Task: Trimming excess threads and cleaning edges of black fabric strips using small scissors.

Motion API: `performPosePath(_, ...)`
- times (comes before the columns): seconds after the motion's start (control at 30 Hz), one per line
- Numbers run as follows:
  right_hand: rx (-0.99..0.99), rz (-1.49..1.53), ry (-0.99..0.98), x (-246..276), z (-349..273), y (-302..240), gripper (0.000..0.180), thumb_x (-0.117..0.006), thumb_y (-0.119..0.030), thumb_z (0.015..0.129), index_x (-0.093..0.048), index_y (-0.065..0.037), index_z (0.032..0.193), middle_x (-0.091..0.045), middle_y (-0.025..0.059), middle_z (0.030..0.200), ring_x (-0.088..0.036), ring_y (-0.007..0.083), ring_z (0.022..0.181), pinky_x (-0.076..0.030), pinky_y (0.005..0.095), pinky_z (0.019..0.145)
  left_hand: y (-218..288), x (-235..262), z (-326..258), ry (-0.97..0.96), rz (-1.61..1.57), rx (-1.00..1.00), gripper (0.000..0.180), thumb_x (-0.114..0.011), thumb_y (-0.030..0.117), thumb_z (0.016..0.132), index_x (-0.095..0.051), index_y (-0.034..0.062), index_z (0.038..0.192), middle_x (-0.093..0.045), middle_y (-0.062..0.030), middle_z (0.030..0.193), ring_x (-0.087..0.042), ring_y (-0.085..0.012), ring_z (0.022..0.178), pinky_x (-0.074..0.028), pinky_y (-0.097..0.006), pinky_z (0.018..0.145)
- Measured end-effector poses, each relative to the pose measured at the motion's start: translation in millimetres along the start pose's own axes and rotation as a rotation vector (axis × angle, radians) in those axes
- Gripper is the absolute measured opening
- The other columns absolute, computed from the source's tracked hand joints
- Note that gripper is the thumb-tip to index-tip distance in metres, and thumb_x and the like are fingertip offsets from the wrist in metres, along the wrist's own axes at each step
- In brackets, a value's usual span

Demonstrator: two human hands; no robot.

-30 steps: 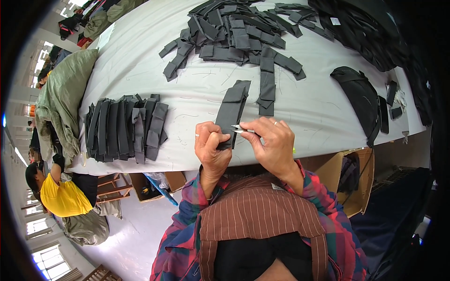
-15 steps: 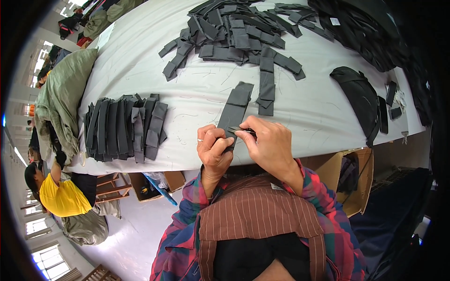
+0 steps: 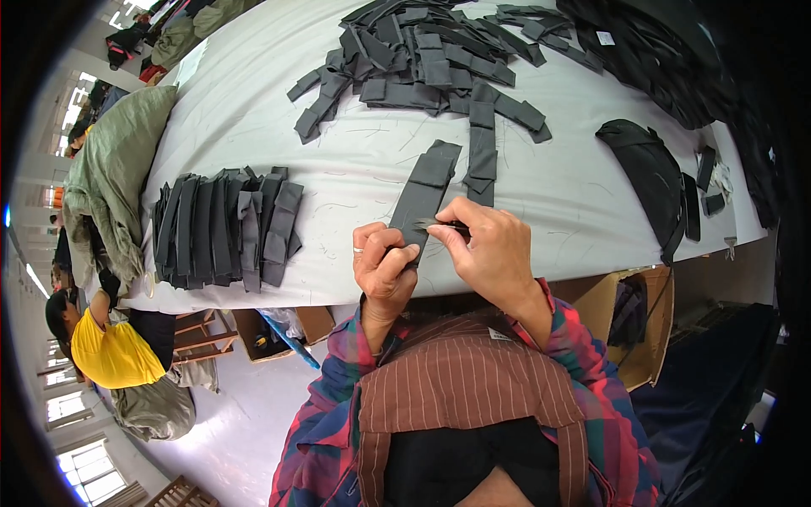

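My left hand (image 3: 382, 264) is closed on the near end of a dark grey fabric strip (image 3: 419, 191), pinching it between thumb and curled fingers. The strip slants away from me across the white-covered table, with a folded flap at its far end. In my right hand (image 3: 490, 245) are small thread snips (image 3: 425, 224); their pale metal tips point left over the strip, just above my left thumb. The dark handle of the snips is mostly hidden by my fingers. Whether the blades touch the cloth I cannot tell.
A row of stacked grey strips (image 3: 224, 228) lies to the left, and a loose heap of them (image 3: 422, 63) at the far side. Black cloth pieces (image 3: 646, 182) rest on the right. Cardboard boxes (image 3: 657, 338) stand below the table edge. A person in yellow (image 3: 114, 351) is at far left.
My right hand has drawn slightly up and to the right with the snips, whose tips show more plainly. The strip and my left hand have shifted only a little.
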State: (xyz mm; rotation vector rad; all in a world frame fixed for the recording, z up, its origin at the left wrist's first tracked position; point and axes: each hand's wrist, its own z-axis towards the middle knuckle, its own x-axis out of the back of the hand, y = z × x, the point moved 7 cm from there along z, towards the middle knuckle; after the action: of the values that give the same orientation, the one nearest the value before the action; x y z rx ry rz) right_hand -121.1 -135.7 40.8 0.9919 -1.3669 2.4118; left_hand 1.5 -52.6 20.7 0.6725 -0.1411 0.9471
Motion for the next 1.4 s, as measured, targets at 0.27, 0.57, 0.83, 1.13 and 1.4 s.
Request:
performPosePath(0.27, -0.027, -0.05, -0.111, -6, 2, -7, 0.017, -0.069, -0.023, 0.079, -0.059, -0.008, 0.079, -0.061, 0.0064, 0.064, -0.059, 0.0278, 0.058, -0.041, 0.0383, 0.049, 4, -1, -2, 0.013, -0.009, -0.03, 0.034, -0.062, -0.006, 0.042, -0.063, 0.0055, 0.073, -0.054, -0.0053, 0.077, -0.05, -0.026, 0.075, -0.042, -0.034, 0.063)
performPosePath(0.57, 0.13, -0.07, -0.01, -7, 0, -14, 0.015, -0.069, -0.018, 0.078, -0.059, -0.008, 0.077, -0.06, 0.0023, 0.064, -0.057, 0.0243, 0.058, -0.041, 0.0353, 0.054, 0, -1, -1, 0.047, -0.001, -0.002, 0.029, -0.065, -0.009, 0.046, -0.059, 0.0051, 0.071, -0.053, -0.0045, 0.076, -0.05, -0.0239, 0.072, -0.042, -0.033, 0.061)
performPosePath(0.83, -0.13, 0.28, -0.017, -5, 2, 22, 0.02, -0.071, -0.021, 0.079, -0.064, -0.01, 0.094, -0.066, 0.0056, 0.08, -0.063, 0.0204, 0.068, -0.047, 0.0307, 0.058, -82, -30, -57, 0.119, -0.958, 1.324, 0.012, -0.061, 0.011, 0.085, -0.05, 0.0071, 0.09, -0.058, -0.0055, 0.077, -0.055, -0.0123, 0.065, -0.042, -0.025, 0.056)
performPosePath(1.13, 0.108, 0.225, -0.27, -36, -17, 8, 0.032, -0.075, -0.007, 0.067, -0.065, -0.01, 0.097, -0.066, 0.004, 0.09, -0.061, 0.0189, 0.072, -0.045, 0.0284, 0.064, -70, -42, -73, -0.031, -1.199, 1.458, 0.021, -0.052, 0.022, 0.089, -0.054, 0.0081, 0.105, -0.06, -0.0032, 0.095, -0.057, -0.0131, 0.084, -0.047, -0.03, 0.077)
performPosePath(1.4, -0.052, 0.526, -0.078, -33, -15, 36, 0.012, -0.071, -0.003, 0.075, -0.062, -0.002, 0.083, -0.056, 0.0014, 0.074, -0.049, 0.011, 0.063, -0.038, 0.0239, 0.058, -58, -41, -55, -0.246, -1.125, 1.258, 0.036, -0.046, 0.003, 0.084, -0.05, 0.0029, 0.12, -0.058, -0.0018, 0.094, -0.054, -0.0086, 0.078, -0.043, -0.023, 0.073)
